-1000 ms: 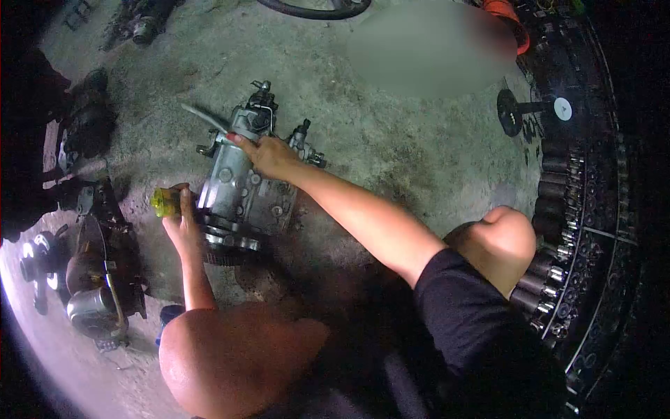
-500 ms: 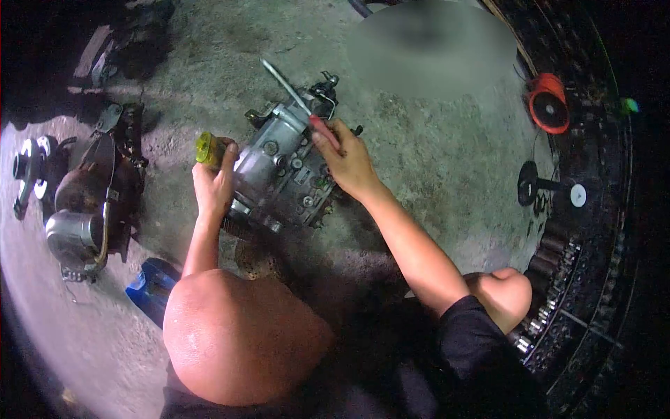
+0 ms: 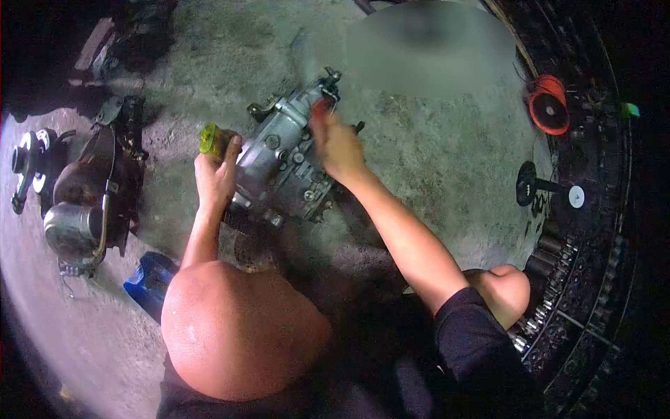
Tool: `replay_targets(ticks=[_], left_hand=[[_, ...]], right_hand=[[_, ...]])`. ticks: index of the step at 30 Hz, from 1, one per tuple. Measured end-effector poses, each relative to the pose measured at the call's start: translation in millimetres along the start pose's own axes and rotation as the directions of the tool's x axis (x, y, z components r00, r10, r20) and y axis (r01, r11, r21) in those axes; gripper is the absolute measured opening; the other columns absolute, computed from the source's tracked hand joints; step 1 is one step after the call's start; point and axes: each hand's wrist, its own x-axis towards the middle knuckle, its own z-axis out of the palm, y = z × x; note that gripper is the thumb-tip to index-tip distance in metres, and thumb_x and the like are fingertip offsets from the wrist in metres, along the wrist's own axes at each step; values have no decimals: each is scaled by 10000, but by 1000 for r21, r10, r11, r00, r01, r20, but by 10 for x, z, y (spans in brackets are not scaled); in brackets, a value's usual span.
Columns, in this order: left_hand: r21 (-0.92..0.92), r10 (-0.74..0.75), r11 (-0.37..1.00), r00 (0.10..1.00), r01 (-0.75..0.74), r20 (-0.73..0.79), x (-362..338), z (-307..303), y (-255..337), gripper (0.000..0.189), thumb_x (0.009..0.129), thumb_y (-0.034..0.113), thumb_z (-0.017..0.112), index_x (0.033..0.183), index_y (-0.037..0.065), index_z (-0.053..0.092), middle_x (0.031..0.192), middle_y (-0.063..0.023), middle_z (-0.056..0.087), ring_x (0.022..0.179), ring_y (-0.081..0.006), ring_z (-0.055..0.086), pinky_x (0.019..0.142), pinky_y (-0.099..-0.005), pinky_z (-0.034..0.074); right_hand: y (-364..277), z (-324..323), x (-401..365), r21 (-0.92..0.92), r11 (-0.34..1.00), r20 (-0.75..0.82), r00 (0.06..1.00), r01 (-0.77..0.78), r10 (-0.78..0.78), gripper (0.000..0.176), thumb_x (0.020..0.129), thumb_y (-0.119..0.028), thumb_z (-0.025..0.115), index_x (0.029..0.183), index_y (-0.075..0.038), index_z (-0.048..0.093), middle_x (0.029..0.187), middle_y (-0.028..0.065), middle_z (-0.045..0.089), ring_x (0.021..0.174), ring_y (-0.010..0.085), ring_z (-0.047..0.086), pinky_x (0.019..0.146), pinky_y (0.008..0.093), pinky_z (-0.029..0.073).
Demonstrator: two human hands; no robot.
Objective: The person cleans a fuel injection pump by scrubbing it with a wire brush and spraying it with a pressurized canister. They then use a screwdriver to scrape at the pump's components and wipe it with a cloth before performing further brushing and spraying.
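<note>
Here's the metal pump (image 3: pixel 283 129), lying aslant on the concrete floor (image 3: pixel 419 160) in front of the person, its toothed near end down by the knees and its slim fittings pointing away. The floor takes all its weight, it seems, which would leave both hands free to carry other things.

And they do! The left hand (image 3: pixel 215 180), just off the pump's left flank, is wrapped around a yellow-ended object (image 3: pixel 210 139), thumb up one side, the bright end poking out past the fingers. Whether the knuckles brush the casing, I can't tell. That grip looks made for keeping the thing handy and upright, clear of the pump's top.

Over to the right hand (image 3: pixel 343 152), above the pump's right side towards its far end: fingers closed round a red handle (image 3: pixel 321 115), with a pale shaft smearing away past the casing. It's all blur there, so contact between tool and metal is anyone's call. Held by the handle like that, the shaft is left free to reach out, I'd judge. The two hands are apart, with the pump's body between them.

Around the pump, well off to its left, sits a rounded metal canister (image 3: pixel 73 227); nearer the person, left of its toothed end, a blue container (image 3: pixel 150 279). Far to its right, a row of sockets (image 3: pixel 551 279) lines up, perhaps for easy picking.
</note>
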Motion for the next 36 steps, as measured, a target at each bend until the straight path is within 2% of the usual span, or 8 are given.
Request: replay_targets(ticks=[6, 10, 14, 17, 22, 25, 29, 36], left_hand=[[29, -25, 999, 1000, 24, 18, 9, -7, 27, 306, 943, 300, 632, 980, -1, 668, 797, -92, 684, 765, -151, 634, 718, -311, 488], [-35, 55, 998, 998, -56, -35, 33, 54, -81, 295, 952, 284, 623, 981, -5, 669, 805, -88, 690, 761, -151, 631, 727, -307, 488], [-16, -6, 1000, 1000, 6, -3, -5, 15, 64, 293, 952, 286, 624, 982, -1, 674, 808, -89, 689, 768, -156, 633, 737, -308, 492], [7, 85, 996, 996, -85, -42, 19, 40, 33, 290, 953, 285, 624, 978, 0, 675, 800, -86, 685, 765, -159, 630, 734, -313, 491], [9, 15, 1000, 1000, -15, 3, -31, 10, -69, 279, 951, 275, 628, 977, 1, 671, 795, -81, 678, 765, -159, 628, 737, -314, 490], [-30, 73, 997, 997, -74, -29, 31, 42, -26, 275, 949, 273, 634, 978, 1, 665, 807, -75, 676, 772, -154, 625, 746, -308, 487], [-30, -11, 1000, 1000, 11, 7, -50, 18, -41, 287, 950, 282, 628, 977, -1, 660, 799, -72, 675, 769, -152, 628, 740, -308, 487], [43, -64, 997, 998, 63, 28, 20, -16, -20, 304, 945, 306, 622, 980, 9, 670, 795, -102, 683, 754, -177, 642, 724, -325, 490]], right_hand=[[-407, -472, 34, 239, 966, -195, 969, -104, 152, 403, 1000, -383, 469, 1138, -14, 554, 889, 288, 665, 868, 483, 646, 780, 583, 488], [-33, -225, 155, -212, 975, 32, 997, -68, 77, 337, 1010, -349, 491, 1113, -36, 558, 746, 207, 653, 726, 432, 657, 657, 515, 491], [-423, -569, 157, 159, 984, -235, 965, -77, 113, 384, 1006, -394, 453, 1090, -34, 554, 870, 274, 672, 832, 475, 656, 758, 582, 494], [151, -99, 49, -213, 976, 186, 983, 47, -6, 365, 1010, -374, 460, 1074, -24, 536, 780, 279, 650, 740, 491, 634, 648, 573, 485], [-381, -525, 55, 153, 987, -209, 975, -43, 75, 404, 1005, -383, 467, 1126, -2, 531, 860, 268, 679, 797, 481, 659, 705, 561, 507], [-84, -234, -71, -213, 977, 151, 988, 7, 26, 375, 1008, -356, 475, 1116, 1, 509, 787, 275, 653, 730, 495, 631, 617, 558, 483], [-364, -550, -17, 140, 987, -129, 987, -78, 97, 399, 994, -381, 487, 1124, -5, 519, 806, 281, 662, 776, 487, 651, 689, 581, 495], [-306, -377, -25, 122, 992, -123, 992, 11, 4, 359, 998, -348, 488, 1125, -15, 529, 784, 268, 655, 727, 484, 639, 659, 565, 490]])
